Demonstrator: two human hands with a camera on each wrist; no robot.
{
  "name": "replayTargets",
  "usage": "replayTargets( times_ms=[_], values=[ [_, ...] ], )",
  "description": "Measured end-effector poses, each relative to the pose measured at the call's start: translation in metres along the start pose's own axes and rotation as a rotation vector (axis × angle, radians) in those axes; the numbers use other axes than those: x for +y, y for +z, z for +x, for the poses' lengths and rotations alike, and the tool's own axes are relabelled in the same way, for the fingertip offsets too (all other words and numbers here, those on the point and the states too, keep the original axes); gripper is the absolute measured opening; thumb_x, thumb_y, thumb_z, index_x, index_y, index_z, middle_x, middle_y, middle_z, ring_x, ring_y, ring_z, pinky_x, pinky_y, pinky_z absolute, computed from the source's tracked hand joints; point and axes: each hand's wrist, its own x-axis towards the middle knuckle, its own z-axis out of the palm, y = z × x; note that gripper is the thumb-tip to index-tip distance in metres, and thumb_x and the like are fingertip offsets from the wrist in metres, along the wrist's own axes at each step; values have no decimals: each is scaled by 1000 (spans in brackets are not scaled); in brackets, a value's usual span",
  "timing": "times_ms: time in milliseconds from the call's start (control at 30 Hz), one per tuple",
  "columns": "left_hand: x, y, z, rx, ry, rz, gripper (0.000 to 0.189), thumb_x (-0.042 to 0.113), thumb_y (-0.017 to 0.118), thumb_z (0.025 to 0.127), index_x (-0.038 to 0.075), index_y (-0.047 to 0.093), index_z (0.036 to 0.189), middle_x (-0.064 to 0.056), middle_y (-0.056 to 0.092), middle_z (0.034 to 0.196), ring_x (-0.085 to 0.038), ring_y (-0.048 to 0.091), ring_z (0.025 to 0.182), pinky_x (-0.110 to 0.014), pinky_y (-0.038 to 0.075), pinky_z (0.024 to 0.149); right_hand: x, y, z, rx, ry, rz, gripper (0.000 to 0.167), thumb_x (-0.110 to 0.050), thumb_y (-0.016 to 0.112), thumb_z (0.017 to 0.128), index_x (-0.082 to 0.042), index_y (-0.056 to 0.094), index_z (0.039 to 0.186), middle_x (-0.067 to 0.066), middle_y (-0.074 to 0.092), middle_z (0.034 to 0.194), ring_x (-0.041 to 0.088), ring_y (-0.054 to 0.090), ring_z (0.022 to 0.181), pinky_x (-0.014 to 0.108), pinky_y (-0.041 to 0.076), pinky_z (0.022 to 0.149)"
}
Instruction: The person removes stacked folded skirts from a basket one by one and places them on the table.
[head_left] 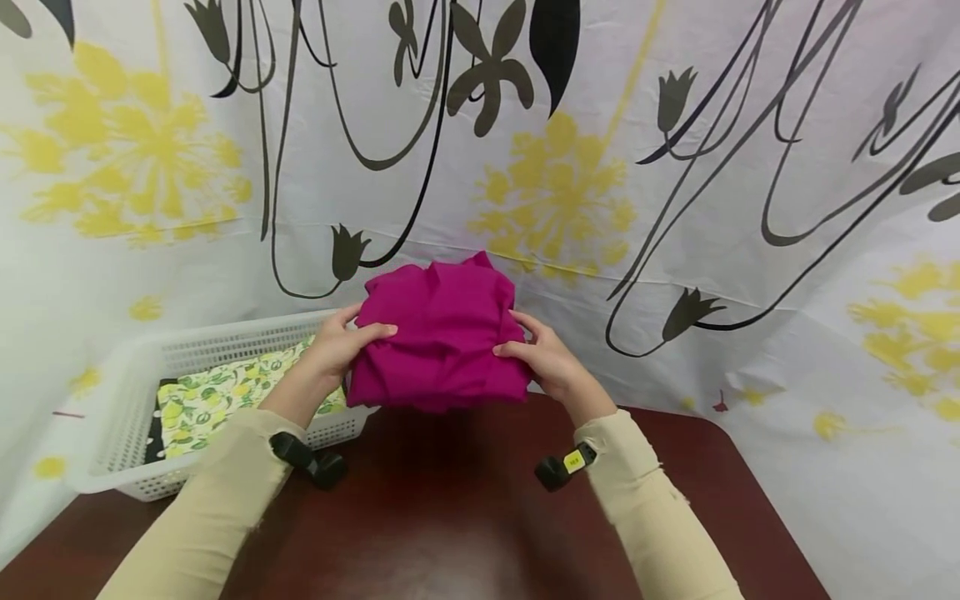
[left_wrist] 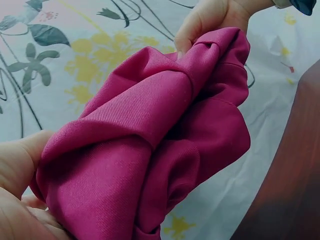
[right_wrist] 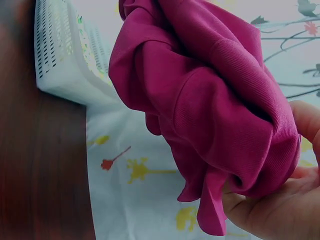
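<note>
A folded magenta cloth point(head_left: 442, 333) is held up above the dark table by both hands, one at each side. On its left edge the left hand point(head_left: 333, 346) grips it, thumb on the near face and the other fingers behind. The right hand point(head_left: 547, 354) pinches the opposite edge in the same way. Loose folds and creases run across the cloth point(left_wrist: 135, 110) in the left wrist view. In the right wrist view a loose corner of the cloth point(right_wrist: 212, 205) hangs down near the right hand point(right_wrist: 285, 205). What the cloth is as a garment cannot be told.
A white perforated plastic basket point(head_left: 112, 408) stands at the left of the table point(head_left: 450, 517). Inside it lie a folded lemon-print cloth point(head_left: 225, 400) and a black piece with white dots point(head_left: 153, 433). A white floral-patterned sheet point(head_left: 750, 167) hangs behind the table.
</note>
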Motion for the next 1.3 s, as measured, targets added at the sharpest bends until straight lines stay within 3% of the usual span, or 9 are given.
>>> replayTargets(
  times_ms=[167, 300, 800, 1100, 1300],
  values=[
    [-12, 12, 8, -5, -16, -22, 78, 15, 65, 80, 11, 24, 146, -18, 40, 135, -27, 48, 109, -37, 39, 95, 12, -12, -6, -4, -27, -21, 81, -10, 67, 78, -16, 23, 146, 19, 52, 122, 23, 59, 100, 36, 50, 80],
    [-21, 23, 13, -7, -32, -24, 77, 14, 66, 80, 11, 25, 145, -18, 39, 135, -28, 45, 112, -37, 37, 96, 22, -19, -7, 61, 5, -53, 79, -9, 65, 78, -18, 25, 145, 19, 51, 122, 21, 60, 95, 35, 51, 77],
    [-70, 53, 30, 20, -34, -37, 67, 11, 66, 78, 8, 38, 138, -15, 46, 127, -26, 47, 106, -35, 38, 92, 73, -37, -10, 179, 53, -29, 77, -3, 63, 77, -15, 28, 144, 19, 55, 111, 16, 59, 84, 29, 50, 71],
    [-110, 59, 33, 74, -44, 60, 64, 9, 64, 77, 2, 40, 135, -20, 44, 128, -30, 44, 110, -39, 35, 95, 122, -33, -7, 224, 76, 25, 77, 2, 61, 75, -10, 28, 143, 17, 45, 126, 22, 52, 99, 32, 46, 80],
    [-131, 66, 39, 138, -22, 86, 58, 5, 63, 75, -2, 44, 130, -23, 46, 124, -31, 44, 106, -39, 37, 92, 148, -30, -5, 272, 88, 17, 75, 1, 61, 75, -11, 30, 142, 17, 47, 124, 25, 49, 103, 35, 43, 84]
  ],
)
